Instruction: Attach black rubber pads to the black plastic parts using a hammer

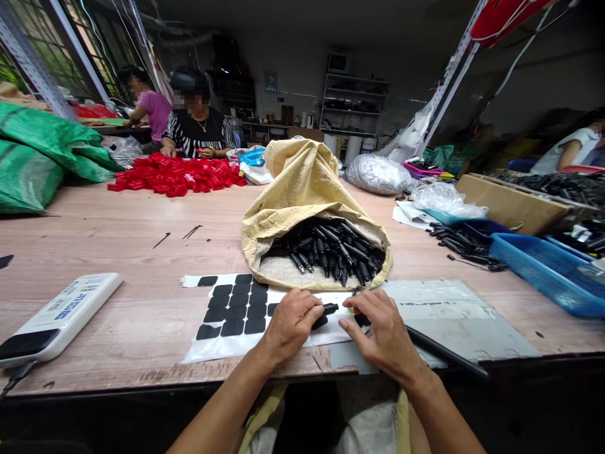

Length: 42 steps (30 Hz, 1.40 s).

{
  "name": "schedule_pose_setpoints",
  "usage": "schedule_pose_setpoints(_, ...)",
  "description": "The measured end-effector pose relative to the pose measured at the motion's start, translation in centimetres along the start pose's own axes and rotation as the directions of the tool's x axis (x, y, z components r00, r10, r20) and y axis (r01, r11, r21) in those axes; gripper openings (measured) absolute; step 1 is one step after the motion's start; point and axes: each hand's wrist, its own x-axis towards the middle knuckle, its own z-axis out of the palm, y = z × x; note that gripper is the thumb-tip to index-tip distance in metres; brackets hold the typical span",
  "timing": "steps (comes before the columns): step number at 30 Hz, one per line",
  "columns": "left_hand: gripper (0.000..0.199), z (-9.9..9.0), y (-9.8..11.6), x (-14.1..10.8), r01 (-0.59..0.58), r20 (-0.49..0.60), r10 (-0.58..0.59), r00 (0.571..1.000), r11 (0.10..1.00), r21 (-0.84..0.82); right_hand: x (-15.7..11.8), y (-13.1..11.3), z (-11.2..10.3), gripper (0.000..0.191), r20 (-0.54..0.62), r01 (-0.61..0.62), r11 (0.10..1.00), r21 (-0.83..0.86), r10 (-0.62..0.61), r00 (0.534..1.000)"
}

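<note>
My left hand (292, 325) is closed around a short black cylindrical part (330, 308), whose narrower end sticks out to the right past the thumb. Facing it, my right hand (385, 331) has its thumb and forefinger apart. A dark piece with a yellow-green spot shows beside those fingers. A long black rod (449, 353) runs out from behind my right hand toward the table's front edge; whether the palm touches it is hidden. Under both hands lies a white backing sheet (203, 353) bearing rows of black rounded-square stickers (232, 313).
A yellow woven sack (302, 183) opens toward me, full of black parts (331, 249). A white device (70, 309) stands left; a grey sheet (454, 309) and blue tray (543, 271) are right. Red pieces (174, 175) are heaped before a person (198, 129) across the table.
</note>
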Motion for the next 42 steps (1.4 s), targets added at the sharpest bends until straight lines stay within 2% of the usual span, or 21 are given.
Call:
schedule_pose_setpoints(5,0.031,0.2,-0.2,0.0,-0.060,0.045,0.057,0.997,0.996,0.063,1.0,-1.6,0.2,0.017,0.082,0.050,0.999,0.018,-0.052,0.995)
schedule_pose_setpoints(8,0.033,0.4,-0.3,-0.1,-0.094,0.067,0.088,0.994,0.990,0.108,1.6,-1.9,0.4,0.011,0.156,0.095,0.996,0.005,-0.094,0.983)
schedule_pose_setpoints(12,0.036,0.5,-0.5,-0.1,-0.130,0.084,0.118,0.990,0.979,0.160,1.9,-1.9,0.6,0.018,0.192,0.131,0.991,-0.026,-0.123,0.974)
schedule_pose_setpoints(19,0.034,0.5,-0.9,0.1,-0.136,0.103,0.121,0.987,0.979,0.151,1.5,-2.2,1.6,0.024,0.093,0.177,0.982,-0.058,-0.171,0.981)
schedule_pose_setpoints(25,0.033,0.5,-0.3,-0.1,-0.149,0.092,0.136,0.986,0.976,0.160,0.7,-1.7,0.0,0.020,0.104,0.122,0.990,-0.069,-0.115,0.988)
schedule_pose_setpoints(28,0.030,0.5,-0.1,-0.1,-0.137,0.084,0.125,0.989,0.980,0.146,-0.3,-0.1,-0.8,0.020,0.002,0.053,0.993,-0.106,-0.053,0.999)
schedule_pose_setpoints(31,0.022,0.3,-0.1,0.0,-0.118,0.057,0.113,0.992,0.988,0.095,-1.5,1.9,-0.6,0.013,-0.137,-0.087,0.973,-0.213,0.058,0.989)
schedule_pose_setpoints(35,0.005,-0.4,1.5,-0.7,-0.099,0.061,0.095,0.994,0.994,0.053,-2.5,3.5,0.4,0.009,-0.182,-0.149,0.958,-0.244,0.105,0.978)
schedule_pose_setpoints(37,0.007,-0.6,2.9,-1.8,-0.114,0.114,0.108,0.988,0.992,0.046,-2.6,3.6,0.7,0.010,-0.181,-0.153,0.961,-0.232,0.112,0.977)
schedule_pose_setpoints(39,0.010,-0.3,4.3,-3.4,-0.159,0.227,0.148,0.963,0.987,0.034,-2.7,3.6,0.8,0.010,-0.176,-0.159,0.963,-0.218,0.121,0.977)
schedule_pose_setpoints(41,0.008,0.8,5.0,-5.1,-0.238,0.397,0.200,0.896,0.970,0.049,-2.7,3.5,0.8,0.011,-0.169,-0.170,0.963,-0.208,0.136,0.976)
schedule_pose_setpoints(42,0.008,1.7,4.9,-5.9,-0.279,0.494,0.205,0.845,0.957,0.080,-2.7,3.5,0.8,0.011,-0.166,-0.175,0.963,-0.205,0.142,0.976)
